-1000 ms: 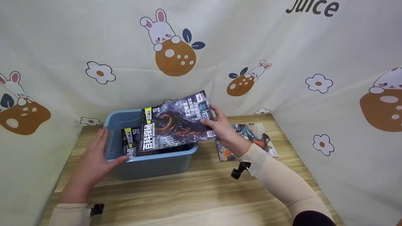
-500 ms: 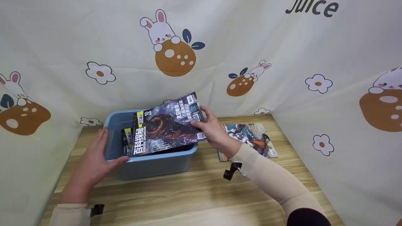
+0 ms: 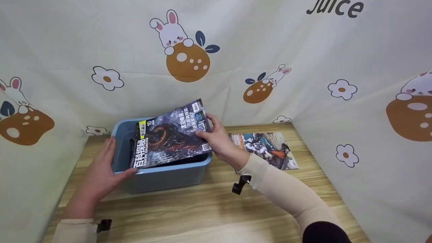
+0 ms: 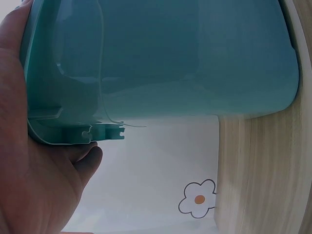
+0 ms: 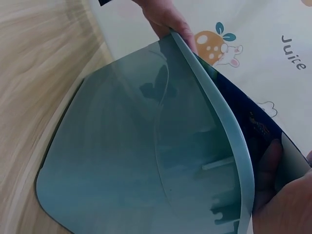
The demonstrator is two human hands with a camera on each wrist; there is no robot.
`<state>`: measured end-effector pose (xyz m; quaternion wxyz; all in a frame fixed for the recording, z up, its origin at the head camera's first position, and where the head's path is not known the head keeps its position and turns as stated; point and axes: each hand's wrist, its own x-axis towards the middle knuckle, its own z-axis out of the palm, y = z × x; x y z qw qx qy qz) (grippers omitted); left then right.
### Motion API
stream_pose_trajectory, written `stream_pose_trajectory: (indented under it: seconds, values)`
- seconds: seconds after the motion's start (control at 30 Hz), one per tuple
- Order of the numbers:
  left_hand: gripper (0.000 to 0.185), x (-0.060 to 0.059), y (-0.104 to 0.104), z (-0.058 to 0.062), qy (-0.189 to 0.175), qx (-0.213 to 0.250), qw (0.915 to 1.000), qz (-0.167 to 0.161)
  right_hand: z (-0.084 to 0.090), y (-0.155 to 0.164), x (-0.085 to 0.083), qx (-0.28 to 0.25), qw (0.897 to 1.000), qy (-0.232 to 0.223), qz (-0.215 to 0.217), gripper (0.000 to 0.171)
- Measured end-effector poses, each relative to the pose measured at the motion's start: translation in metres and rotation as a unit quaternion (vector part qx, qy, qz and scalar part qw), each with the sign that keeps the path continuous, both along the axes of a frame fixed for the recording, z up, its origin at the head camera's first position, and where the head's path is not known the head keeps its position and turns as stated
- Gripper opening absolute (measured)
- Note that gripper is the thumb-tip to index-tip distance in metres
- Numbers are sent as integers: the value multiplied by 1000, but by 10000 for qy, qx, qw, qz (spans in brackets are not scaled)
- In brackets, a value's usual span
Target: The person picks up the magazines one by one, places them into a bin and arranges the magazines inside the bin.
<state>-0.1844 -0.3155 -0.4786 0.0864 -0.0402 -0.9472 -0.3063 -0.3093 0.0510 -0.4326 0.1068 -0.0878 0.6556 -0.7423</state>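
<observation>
In the head view a blue plastic bin (image 3: 168, 182) stands on the wooden table. My left hand (image 3: 98, 173) holds its left front corner, thumb over the front rim and fingers along the left side. My right hand (image 3: 221, 141) grips the right edge of a dark magazine (image 3: 168, 136), thumb on the cover and fingers underneath. That magazine lies tilted over the bin's opening, its left end low by the left thumb and its right end raised above the rim. It covers most of the dark contents below. The right wrist view shows the right fingers under the magazine (image 5: 258, 122).
A colourful magazine (image 3: 270, 148) lies on the table (image 3: 175, 216) right of the bin, partly behind the right forearm. A pale curtain (image 3: 135, 44) printed with rabbits and flowers encloses the back and both sides.
My right hand has carried the dark magazine leftward across the bin, covering the similar cover seen inside earlier. More of the table magazine shows. My left hand has stayed at the rim.
</observation>
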Motion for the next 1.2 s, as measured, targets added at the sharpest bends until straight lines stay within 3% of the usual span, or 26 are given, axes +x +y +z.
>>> stream_pose_trajectory:
  seconds: [1.2]
  values:
    - [133, -1, 0, 1, 87, 91, 9999, -89, -3, -41, 8, 295, 9980, 552, 28, 77]
